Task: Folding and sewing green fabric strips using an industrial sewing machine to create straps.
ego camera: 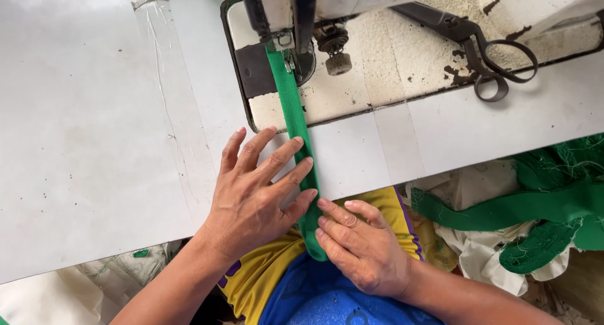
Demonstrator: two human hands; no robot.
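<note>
Fingers (286, 158) of the left hand (251, 199) are spread apart and lie flat on the white tabletop (94, 142), their tips pressing against the left edge of a narrow green fabric strip (296, 117). Fingers (340, 215) of the right hand (362, 249) are held close together and rest on the lower end of the same strip, where it hangs over the tabletop's near edge onto the person's lap; they press on it rather than closing around it.

The strip runs straight from under the presser foot (284, 57) of the sewing machine (377, 61) toward the person, between the two hands. The machine's bed is worn, its cream paint chipped. Dark metal scissors (484, 48) lie on that bed, well to the right of the strip.

Below the tabletop edge on the right sits a heap of green fabric (553, 205) mixed with white cloth scraps (478, 243). The person wears a yellow and blue garment (314, 287).
</note>
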